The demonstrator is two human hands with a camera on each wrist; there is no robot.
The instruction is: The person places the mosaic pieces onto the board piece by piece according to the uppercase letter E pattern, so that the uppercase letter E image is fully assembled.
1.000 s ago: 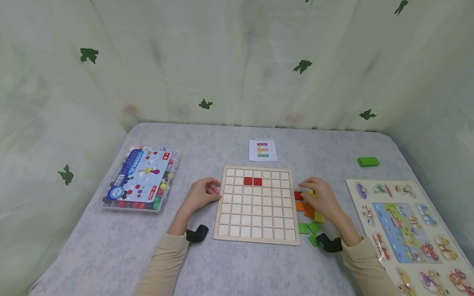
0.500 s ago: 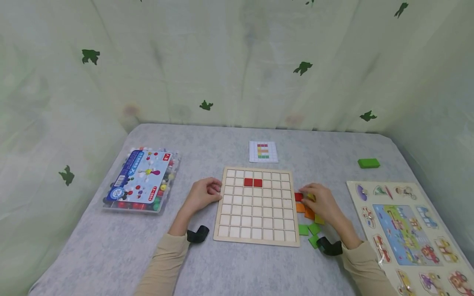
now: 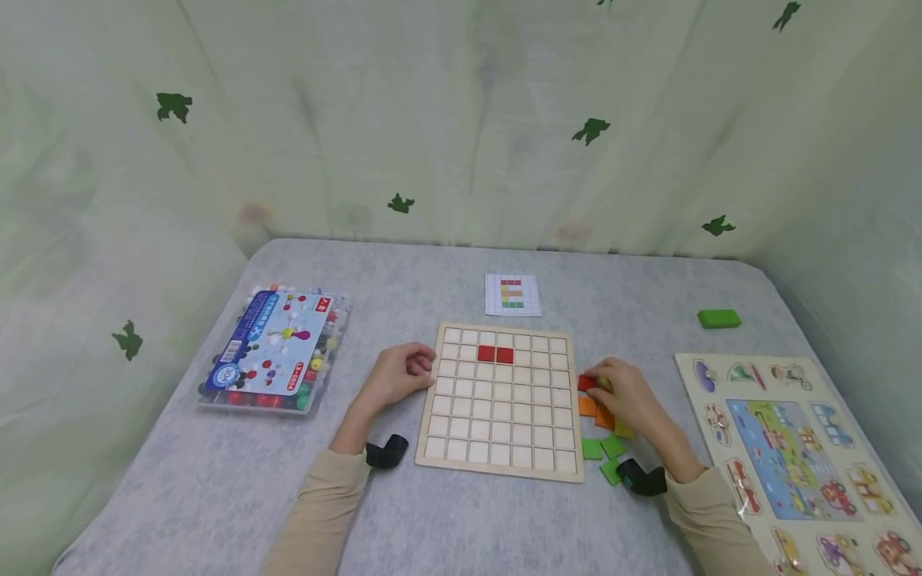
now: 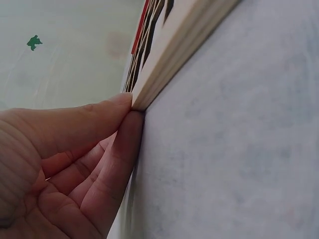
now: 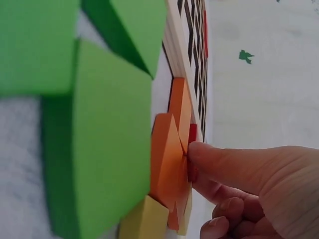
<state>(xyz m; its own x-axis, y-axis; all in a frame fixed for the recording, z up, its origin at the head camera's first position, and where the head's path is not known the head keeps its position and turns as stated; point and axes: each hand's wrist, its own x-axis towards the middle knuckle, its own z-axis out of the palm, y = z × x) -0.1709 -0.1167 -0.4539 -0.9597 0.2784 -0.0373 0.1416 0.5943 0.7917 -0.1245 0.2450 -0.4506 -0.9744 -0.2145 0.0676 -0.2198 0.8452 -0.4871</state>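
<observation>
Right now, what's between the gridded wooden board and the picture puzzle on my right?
The head view shows the right hand, its fingers on a red tile, plus orange tiles, yellow tiles, green tiles and a black wrist piece, over grey tabletop.

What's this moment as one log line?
left hand: pinches grid board | right hand: pinches loose red tile | on board: two red tiles

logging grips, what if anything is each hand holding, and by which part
The right hand pinches the red square tile by opposite edges. The left hand touches the pale square wooden grid board at its left edge; whether it grips is unclear.
</observation>
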